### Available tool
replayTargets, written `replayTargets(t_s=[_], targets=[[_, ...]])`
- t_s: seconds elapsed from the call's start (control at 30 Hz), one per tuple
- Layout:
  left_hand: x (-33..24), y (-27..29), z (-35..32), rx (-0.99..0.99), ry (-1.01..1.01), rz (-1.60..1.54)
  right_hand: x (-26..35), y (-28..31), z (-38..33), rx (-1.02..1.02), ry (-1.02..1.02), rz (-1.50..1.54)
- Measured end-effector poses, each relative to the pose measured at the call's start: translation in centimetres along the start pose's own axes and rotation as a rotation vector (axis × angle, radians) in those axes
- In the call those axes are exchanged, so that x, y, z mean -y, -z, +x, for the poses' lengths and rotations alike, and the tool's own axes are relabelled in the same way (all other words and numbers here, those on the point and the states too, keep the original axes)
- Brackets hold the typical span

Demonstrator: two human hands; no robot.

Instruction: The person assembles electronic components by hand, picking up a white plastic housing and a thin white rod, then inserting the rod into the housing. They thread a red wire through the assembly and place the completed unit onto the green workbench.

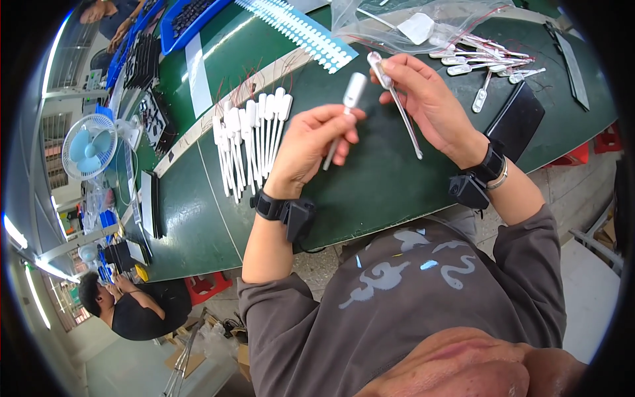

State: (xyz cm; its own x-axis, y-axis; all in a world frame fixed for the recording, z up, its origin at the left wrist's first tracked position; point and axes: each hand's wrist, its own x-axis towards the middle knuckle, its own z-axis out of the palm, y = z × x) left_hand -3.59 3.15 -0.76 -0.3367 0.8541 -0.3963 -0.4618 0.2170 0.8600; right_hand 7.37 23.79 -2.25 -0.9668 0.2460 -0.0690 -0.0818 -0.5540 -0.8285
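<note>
Pinched in my left hand [321,135] is a white plastic stick piece with a rounded paddle head [355,89], its head pointing up and away from me. My right hand [426,99] grips a matching stick piece [402,116] near its hollow-looking head, and the thin stem hangs toward me with a reddish line along it. The two pieces are apart. Left of my left hand lies a row of white stick pieces [248,132], heads away from me, thin red wires at their far ends. Beyond my right hand is a loose pile of similar pieces [489,56] with red wires.
A clear plastic bag [370,23] lies at the far side near a light-blue sheet of white tabs [301,33]. On the right are a black flat case [517,119] and a dark strip [570,69]. The green table [357,198] curves around; a co-worker [145,308] sits at left.
</note>
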Motion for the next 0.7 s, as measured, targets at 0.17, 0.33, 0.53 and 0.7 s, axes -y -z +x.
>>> replayTargets(t_s=[0.17, 0.33, 0.53, 0.7], targets=[[0.5, -2.9, 0.5, -0.279, -0.208, -0.094, -0.8, 0.0, 0.4, -0.145, 0.043, 0.004], [0.6, -6.1, 2.5, -0.423, -0.339, 0.09, -1.5, -0.2, 0.2, -0.114, 0.028, 0.026], [1.5, -5.9, 3.2, -0.253, -0.237, 0.009, -0.7, -1.6, -0.4, -0.166, -0.075, 0.123], [1.4, -5.5, 3.3, -0.267, -0.257, -0.052, -1.5, -0.8, 0.2, -0.159, 0.065, 0.067]])
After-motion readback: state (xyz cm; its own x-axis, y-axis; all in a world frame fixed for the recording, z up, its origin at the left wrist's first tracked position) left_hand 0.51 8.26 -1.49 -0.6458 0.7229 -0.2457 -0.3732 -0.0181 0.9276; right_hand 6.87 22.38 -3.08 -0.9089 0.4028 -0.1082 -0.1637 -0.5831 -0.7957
